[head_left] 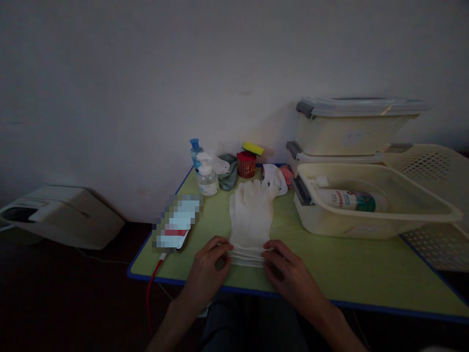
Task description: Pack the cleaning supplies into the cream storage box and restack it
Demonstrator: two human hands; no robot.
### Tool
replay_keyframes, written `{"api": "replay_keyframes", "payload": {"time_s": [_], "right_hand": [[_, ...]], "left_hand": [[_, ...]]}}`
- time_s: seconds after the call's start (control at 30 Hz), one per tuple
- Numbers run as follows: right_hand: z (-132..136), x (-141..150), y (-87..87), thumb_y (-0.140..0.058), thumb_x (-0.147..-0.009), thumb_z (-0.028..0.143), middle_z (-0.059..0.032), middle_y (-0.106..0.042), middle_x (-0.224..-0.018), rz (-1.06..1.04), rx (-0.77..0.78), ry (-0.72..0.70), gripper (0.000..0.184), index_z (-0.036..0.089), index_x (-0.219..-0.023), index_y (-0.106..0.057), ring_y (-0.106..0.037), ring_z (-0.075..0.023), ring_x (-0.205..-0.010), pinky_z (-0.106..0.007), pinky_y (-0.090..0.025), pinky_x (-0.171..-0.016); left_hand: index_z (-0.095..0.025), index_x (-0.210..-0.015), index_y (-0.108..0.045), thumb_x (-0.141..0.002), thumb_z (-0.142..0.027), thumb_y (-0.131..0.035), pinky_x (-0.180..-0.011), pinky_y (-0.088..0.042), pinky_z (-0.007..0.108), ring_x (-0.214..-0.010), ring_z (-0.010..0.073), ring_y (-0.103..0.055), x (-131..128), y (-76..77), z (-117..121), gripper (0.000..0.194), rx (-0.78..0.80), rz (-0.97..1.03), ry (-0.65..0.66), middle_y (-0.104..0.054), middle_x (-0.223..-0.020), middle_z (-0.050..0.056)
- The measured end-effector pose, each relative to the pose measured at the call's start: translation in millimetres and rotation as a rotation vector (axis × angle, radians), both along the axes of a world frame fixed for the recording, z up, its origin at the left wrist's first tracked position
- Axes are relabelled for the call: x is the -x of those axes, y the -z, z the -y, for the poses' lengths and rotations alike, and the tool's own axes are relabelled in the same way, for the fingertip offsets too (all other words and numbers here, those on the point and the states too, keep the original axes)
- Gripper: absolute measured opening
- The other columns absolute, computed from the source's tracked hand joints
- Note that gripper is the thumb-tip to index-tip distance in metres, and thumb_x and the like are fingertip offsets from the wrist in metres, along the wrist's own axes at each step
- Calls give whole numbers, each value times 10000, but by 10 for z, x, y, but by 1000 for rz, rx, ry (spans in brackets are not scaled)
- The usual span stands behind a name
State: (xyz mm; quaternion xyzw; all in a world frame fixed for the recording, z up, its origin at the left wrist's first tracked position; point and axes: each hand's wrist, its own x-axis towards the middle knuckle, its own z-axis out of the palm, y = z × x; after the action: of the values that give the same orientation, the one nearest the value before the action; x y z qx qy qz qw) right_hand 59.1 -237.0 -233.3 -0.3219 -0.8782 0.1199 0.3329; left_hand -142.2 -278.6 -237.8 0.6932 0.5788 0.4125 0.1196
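A stack of white gloves [252, 217] lies flat on the green table [315, 266], fingers pointing away from me and cuffs towards me. At the left edge of the layered cuffs, my left hand [209, 264] pinches with thumb and fingertips. My right hand [287, 269] grips the right edge of the same cuffs in a like pinch. Several cuff layers show between my hands, slightly fanned. How many gloves there are I cannot tell.
Right of the gloves stands an open plastic bin [366, 225] holding a bottle [348, 199], with lidded boxes [340, 134] behind. At the back are a pump bottle [208, 181], a red basket [246, 165] and a yellow sponge [252, 148]. A phone [179, 222] with a red cable [149, 288] lies left.
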Motion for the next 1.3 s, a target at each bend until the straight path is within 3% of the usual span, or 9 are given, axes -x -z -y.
{"api": "replay_keyframes", "payload": {"time_s": [0.13,0.3,0.53,0.63,0.83,1.03,1.3], "right_hand": [[-33,-6,-115,-452,-779,45,-105,-577,-948,38,-66,11,184,145,-842,-593,-627,-155,-746,-289,-554,-683],[-201,12,-407,-471,-767,50,-102,-581,-951,155,-125,44,167,137,-762,-613,-619,-135,-674,-288,-545,-665],[-509,84,-1003,-534,-726,76,-102,-599,-938,382,-176,97,124,125,-694,-643,-596,-146,-666,-295,-497,-646],[-667,124,-1261,-552,-708,65,-103,-610,-871,406,-189,97,124,111,-686,-665,-590,-169,-738,-285,-467,-675],[-986,160,-1684,-551,-684,63,-61,-626,-746,426,-211,139,150,114,-658,-690,-542,-115,-615,-229,-401,-602],[-1165,189,-2025,-522,-688,64,-44,-622,-618,489,-244,187,179,91,-674,-699,-527,-105,-549,-215,-365,-552],[-1407,190,-2338,-526,-701,84,-80,-656,-695,456,-408,239,177,80,-752,-696,-568,-142,-644,-256,-410,-627]], "left_hand": [[-159,-801,-642,-732,-46,-465,-627,-508,218,-616,93,-558,6,-132,-52,222,-39,-107,6,-600,-840,39],[-147,-722,-641,-706,-23,-490,-630,-492,232,-605,93,-549,24,-445,-231,196,5,-286,31,-592,-858,42],[-134,-658,-642,-661,-28,-536,-604,-465,248,-576,100,-542,94,-998,-633,150,21,-453,81,-606,-794,43],[-116,-659,-657,-644,-41,-572,-603,-462,246,-574,107,-555,114,-1278,-824,114,50,-486,91,-628,-740,50],[-99,-710,-690,-642,-69,-587,-628,-463,261,-566,121,-578,92,-1767,-1122,127,70,-549,41,-647,-629,40],[-58,-735,-695,-648,-69,-578,-658,-452,267,-611,134,-584,91,-2077,-1323,147,23,-625,26,-647,-640,58],[-62,-732,-676,-670,-63,-549,-754,-425,286,-733,146,-580,89,-2460,-1455,141,-107,-702,-9,-619,-685,48]]}}
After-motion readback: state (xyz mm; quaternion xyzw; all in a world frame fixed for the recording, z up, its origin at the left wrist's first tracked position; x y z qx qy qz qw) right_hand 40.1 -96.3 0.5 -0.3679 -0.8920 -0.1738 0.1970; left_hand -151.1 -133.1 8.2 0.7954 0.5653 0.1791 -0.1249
